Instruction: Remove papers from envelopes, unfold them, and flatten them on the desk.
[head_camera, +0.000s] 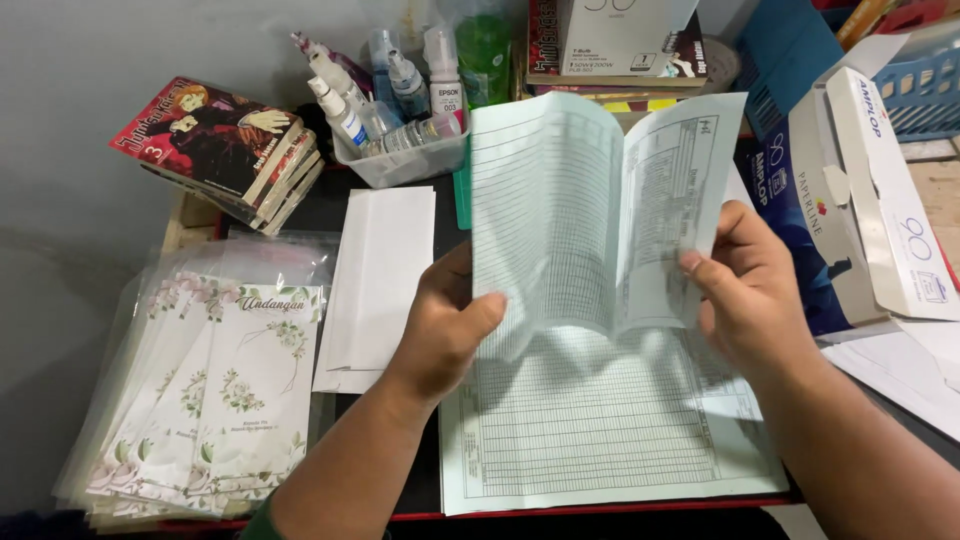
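At nine o'clock a fanned stack of floral invitation cards (215, 400) in clear sleeves lies on the desk, with a pile of comic books (225, 150) at ten o'clock above it. Just right of the cards rests a white envelope (375, 285), and at twelve o'clock above that sits a clear tub of ink refill bottles (400, 120). At the centre, the left hand (445, 330) is closed on the left edge of a pale green ruled form sheet (545, 215), thumb on the front and fingers behind. The sheet is lifted and folding inward over another ruled sheet (600, 430) lying flat at six o'clock. The right hand (750, 290) pinches the folded sheet's right flap, thumb in front. At three o'clock lies an open blue and white envelope box (860, 190).
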